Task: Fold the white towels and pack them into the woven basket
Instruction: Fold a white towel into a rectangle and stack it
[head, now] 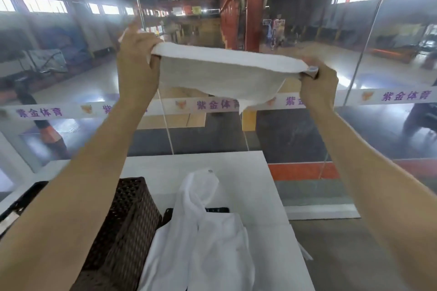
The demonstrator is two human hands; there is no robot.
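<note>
Nearest, two bare forearms, rising from the lower corners. Between them, on the white table (236, 163), a loose heap of white towels (208, 243), unfolded, its left side against the woven basket (127, 220).

High above the table, well apart from heap and basket, one white towel (224, 71) stretched between left hand (136, 54) and right hand (318, 82). Left fingers (155, 46) curled over one upper corner, bunching it. Right fingers (312, 78) pinching the opposite corner, beside a small label. Top edge nearly taut; the rest sagging below in a soft belly, free of both hands.

Probably light, limp and not slippery, with nothing fragile about it. No shape of its own, so best held at corners or along a hem, as here, then laid flat on the table for creasing. Mid-cloth grip: bunching only.
</note>
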